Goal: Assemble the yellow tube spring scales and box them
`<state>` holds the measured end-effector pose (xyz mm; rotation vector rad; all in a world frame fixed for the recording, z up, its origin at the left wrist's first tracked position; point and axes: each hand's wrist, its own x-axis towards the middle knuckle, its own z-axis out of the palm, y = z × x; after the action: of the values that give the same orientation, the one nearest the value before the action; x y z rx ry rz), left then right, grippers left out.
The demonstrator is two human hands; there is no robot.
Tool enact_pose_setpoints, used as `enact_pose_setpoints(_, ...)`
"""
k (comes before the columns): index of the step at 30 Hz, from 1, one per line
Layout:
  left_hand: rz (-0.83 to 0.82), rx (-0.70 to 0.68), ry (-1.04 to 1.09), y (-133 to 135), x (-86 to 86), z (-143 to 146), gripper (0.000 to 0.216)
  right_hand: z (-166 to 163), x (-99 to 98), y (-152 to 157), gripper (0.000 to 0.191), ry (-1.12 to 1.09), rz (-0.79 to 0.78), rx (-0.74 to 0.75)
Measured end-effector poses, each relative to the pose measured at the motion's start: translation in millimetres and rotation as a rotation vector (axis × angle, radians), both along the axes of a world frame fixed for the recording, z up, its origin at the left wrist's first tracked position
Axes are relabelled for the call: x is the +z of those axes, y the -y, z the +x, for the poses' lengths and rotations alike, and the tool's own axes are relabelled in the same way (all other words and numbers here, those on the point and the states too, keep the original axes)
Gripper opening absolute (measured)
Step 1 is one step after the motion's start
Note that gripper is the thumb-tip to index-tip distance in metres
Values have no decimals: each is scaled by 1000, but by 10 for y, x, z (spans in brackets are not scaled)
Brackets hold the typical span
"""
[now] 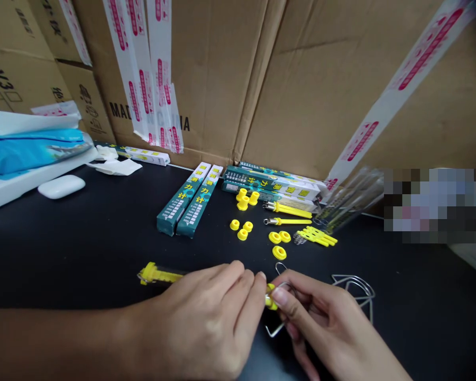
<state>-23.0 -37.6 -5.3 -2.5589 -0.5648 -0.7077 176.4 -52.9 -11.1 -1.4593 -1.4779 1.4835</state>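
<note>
A clear tube with a yellow inner scale, a spring scale [161, 274], lies sideways under my left hand [206, 312], whose fingers wrap around it. Its left end has a yellow cap with a small wire ring. The tube's middle is hidden by my palm. At the other end, a yellow cap [270, 297] shows between both hands. My right hand [321, 317] pinches a bent metal wire hook [276, 331] against this cap. Whether the hook passes through the cap I cannot tell. More metal wire hooks [355, 286] lie beyond my right wrist.
Yellow caps [243, 202], rings [279, 252], yellow rods with metal ends [289, 221] and yellow strips with springs [317, 236] lie ahead. Behind stand green-and-white boxes [194, 203], clear tubes [349, 201] and a cardboard wall [218, 79]. A white case [61, 187] and blue packet [31, 151] sit left.
</note>
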Motion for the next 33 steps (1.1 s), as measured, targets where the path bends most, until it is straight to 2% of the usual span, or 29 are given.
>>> enact_pose_setpoints(5, -111, 51, -4, -18, -74, -14, 28, -5, -79, 35, 25, 33, 218, 33)
enact_pose_setpoints(8, -169, 48, -6, -41, -65, -34, 26, 4, -59, 6, 19, 65, 292, 60)
enact_pose_setpoints(12, -200, 22, 27, -82, -8, -42, 22, 60, 22, -52, 22, 47, 290, 60)
enact_pose_setpoints(16, -129, 66, 82, -103, 2, -37, 24, 108, 41, -54, 29, 59, 359, -2)
enact_pose_setpoints(21, -100, 134, 97, -112, -45, -56, 26, 95, 56, -44, 36, -62, 213, -70)
enact_pose_setpoints(24, -98, 173, 102, -124, -63, -75, 23, 108, 100, -71, 42, -35, 216, -174)
enact_pose_setpoints(31, -101, 169, 76, -122, -74, -85, 26, 198, 1, -219, 29, 361, 533, -105)
enact_pose_setpoints(33, -78, 170, 68, -119, -62, -76, 28, 206, -36, -234, 23, 436, 692, -71)
